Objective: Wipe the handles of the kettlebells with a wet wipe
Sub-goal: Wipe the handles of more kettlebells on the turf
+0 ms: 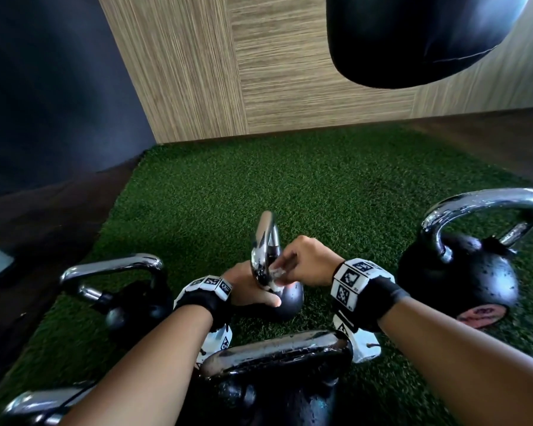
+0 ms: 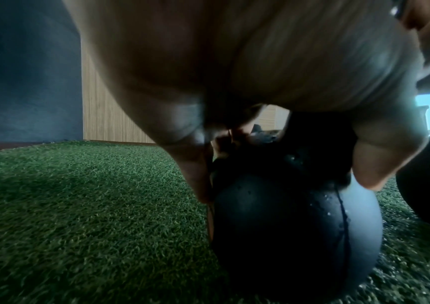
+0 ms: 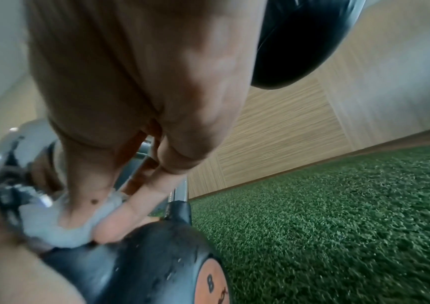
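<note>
Only right wrist: "8" disc | right hand (image 1: 305, 261) pinches wipe (image 3: 60, 224) | left hand (image 1: 246, 287) grips kettlebell (image 1: 285, 299)

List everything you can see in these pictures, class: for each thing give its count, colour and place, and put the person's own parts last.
kettlebells: five in view, black with chrome handles; middle one being wiped, one left, one right, one nearest the camera, one cut off bottom left
wet wipe: one, white, against the middle kettlebell's handle
turf: green, under everything
punch bag: one, black, hanging top right
wall panel: wood-look, behind
wrist bands: two, black and white
left hand: steadies the middle kettlebell's body
right hand: fingers pinch the wipe
</note>
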### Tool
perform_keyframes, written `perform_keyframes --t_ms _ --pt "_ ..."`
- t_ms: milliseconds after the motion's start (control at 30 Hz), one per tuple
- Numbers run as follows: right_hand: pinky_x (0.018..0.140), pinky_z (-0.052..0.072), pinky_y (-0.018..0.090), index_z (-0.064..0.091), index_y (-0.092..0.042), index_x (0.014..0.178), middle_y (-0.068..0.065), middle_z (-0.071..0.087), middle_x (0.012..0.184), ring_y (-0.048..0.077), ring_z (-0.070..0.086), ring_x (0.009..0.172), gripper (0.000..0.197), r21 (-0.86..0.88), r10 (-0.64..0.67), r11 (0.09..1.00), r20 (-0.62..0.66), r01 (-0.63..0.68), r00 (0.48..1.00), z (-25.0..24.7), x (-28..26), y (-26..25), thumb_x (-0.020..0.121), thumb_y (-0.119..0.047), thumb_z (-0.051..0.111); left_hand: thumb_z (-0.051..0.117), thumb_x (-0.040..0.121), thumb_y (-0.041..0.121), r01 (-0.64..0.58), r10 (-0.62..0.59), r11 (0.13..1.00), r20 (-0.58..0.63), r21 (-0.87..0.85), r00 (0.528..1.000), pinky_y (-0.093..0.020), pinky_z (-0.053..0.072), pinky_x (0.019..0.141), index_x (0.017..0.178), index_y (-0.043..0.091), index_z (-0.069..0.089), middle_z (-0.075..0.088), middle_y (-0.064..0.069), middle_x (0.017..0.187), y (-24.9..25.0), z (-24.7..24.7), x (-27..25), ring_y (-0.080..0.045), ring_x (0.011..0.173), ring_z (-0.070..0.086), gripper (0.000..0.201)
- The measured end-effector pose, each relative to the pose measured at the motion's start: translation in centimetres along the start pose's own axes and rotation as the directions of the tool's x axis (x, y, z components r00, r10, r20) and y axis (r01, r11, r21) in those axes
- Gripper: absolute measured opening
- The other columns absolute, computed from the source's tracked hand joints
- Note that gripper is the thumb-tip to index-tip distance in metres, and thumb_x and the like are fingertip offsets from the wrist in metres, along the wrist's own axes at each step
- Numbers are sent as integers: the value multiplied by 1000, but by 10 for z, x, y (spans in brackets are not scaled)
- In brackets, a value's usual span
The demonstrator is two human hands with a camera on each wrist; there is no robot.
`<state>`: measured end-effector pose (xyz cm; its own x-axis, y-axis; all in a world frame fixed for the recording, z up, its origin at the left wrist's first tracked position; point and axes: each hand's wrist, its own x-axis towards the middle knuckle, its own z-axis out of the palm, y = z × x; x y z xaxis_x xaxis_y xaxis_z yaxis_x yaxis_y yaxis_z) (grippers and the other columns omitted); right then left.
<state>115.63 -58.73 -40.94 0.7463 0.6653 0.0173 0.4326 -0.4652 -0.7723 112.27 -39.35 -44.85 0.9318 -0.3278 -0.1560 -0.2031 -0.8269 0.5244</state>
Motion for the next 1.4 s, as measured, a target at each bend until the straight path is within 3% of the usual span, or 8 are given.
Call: perform_keyframes --t_ms 233,367,500,667,933,1167,1267,1400 --pt "65 48 10 76 -10 104 -12 71 81 -7 63 68 27 -13 7 1000 117 -6 993 3 4 -1 81 4 76 89 72 27 -51 57 997 -100 65 993 -28 50 89 109 15 67 62 4 104 -4 12 -6 -14 97 57 45" --pt "79 59 22 73 3 108 12 77 100 11 71 83 26 153 -20 988 89 6 996 2 3 5 83 9 75 88 73 30 1 8 993 -79 117 997 -27 51 87 94 18 70 63 3 100 -1 12 -6 -17 94 59 30" --pt "65 51 13 78 -10 101 7 77 89 -1 66 66 17 79 -22 997 147 10 989 5 10 9 88 1 73 89 73 24 -22 30 997 -103 75 994 -27 49 96 112 9 67 68 -8 116 1 13 -7 -25 109 63 47" --pt "97 55 47 81 -21 95 18 76 107 33 70 97 34 269 -44 963 272 -32 961 0 13 8 85 9 70 89 68 15 -49 46 998 -92 -28 995 -42 53 96 116 3 64 69 -14 111 4 13 -10 -34 107 65 56" --pt "102 52 47 68 8 118 27 70 118 29 67 99 28 273 -26 958 393 -90 919 -9 13 -3 90 10 64 69 68 49 -41 37 959 18 281 999 -35 48 100 112 14 70 64 -2 123 4 11 -6 -22 118 57 57" --pt "63 59 23 59 13 115 13 69 83 15 70 66 25 736 48 618 315 -276 948 4 9 8 93 19 49 76 70 42 -14 27 953 -39 302 999 -18 43 102 130 24 62 57 -2 141 1 17 -1 -19 124 54 65" --pt "64 62 24 60 6 101 18 63 89 17 71 65 17 873 93 420 228 -246 969 12 11 14 94 16 48 81 66 35 32 -16 984 -94 176 995 -15 42 90 123 19 64 65 -4 127 -2 19 -2 -25 117 61 62" --pt "74 64 29 61 4 97 20 66 95 22 74 75 21 884 33 400 249 -241 968 16 12 16 93 19 47 80 59 32 -16 23 998 -127 55 992 -30 48 108 160 23 27 56 -2 145 -2 17 -3 -19 127 58 114"
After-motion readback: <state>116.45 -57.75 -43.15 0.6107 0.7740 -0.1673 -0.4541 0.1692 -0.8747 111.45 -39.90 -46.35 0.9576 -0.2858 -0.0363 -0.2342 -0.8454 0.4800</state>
